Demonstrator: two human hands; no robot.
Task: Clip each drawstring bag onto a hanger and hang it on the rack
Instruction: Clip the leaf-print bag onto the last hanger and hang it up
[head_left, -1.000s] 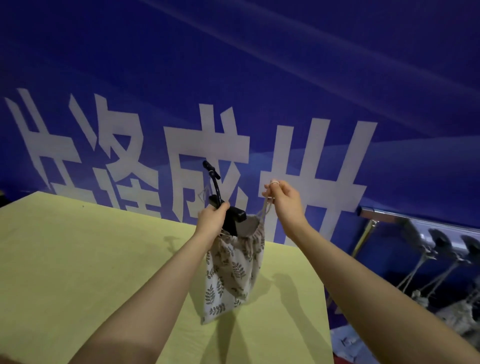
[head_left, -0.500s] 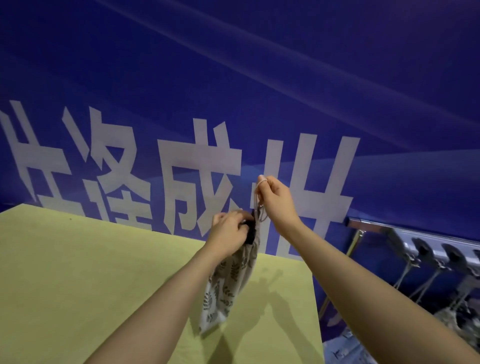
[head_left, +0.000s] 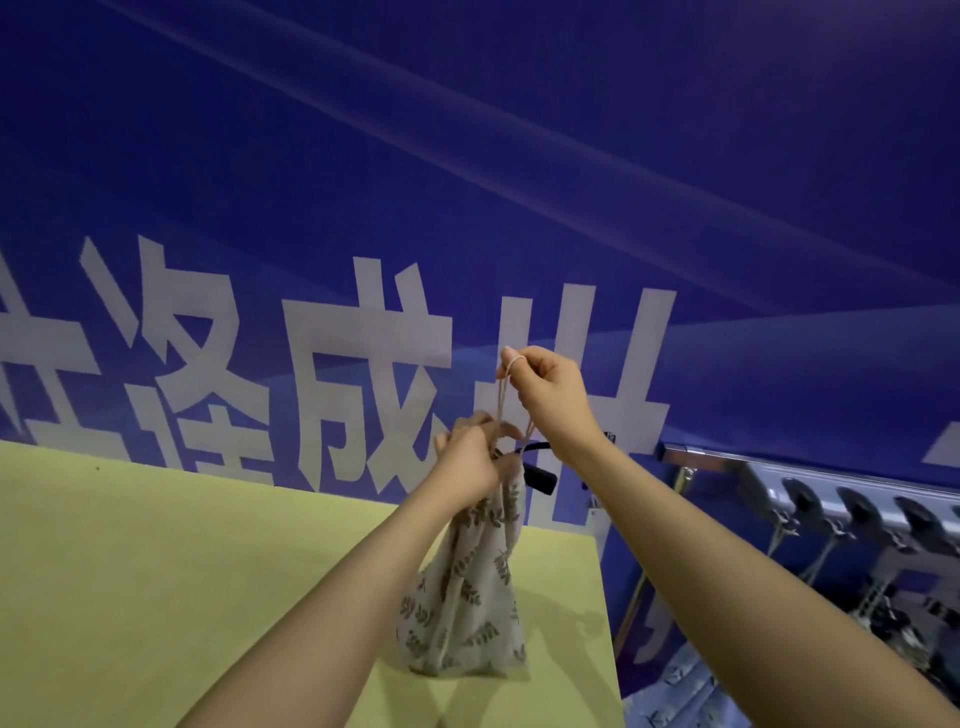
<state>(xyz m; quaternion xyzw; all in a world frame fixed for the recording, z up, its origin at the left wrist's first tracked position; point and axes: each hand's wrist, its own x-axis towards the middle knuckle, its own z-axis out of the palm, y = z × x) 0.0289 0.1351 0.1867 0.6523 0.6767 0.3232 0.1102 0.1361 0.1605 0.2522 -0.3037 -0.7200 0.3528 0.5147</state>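
Left hand (head_left: 470, 457) is clenched around the gathered neck of the beige leaf-printed drawstring bag (head_left: 467, 597), whose bottom rests on the pale yellow-green table (head_left: 156, 571) near its right edge. I see my right hand (head_left: 550, 395), raised just above, pinching the bag's thin beige cord (head_left: 503, 395) taut. Between both hands pokes the black plastic clip hanger (head_left: 540, 475); far right stands the metal rack (head_left: 831, 486).

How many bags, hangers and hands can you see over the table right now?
Leaf-print drawstring bag: 1
Black clip hanger, mostly hidden behind the hands: 1
Hands: 2, left hand gripping the bag's neck, right hand pulling the drawstring
Total: 4
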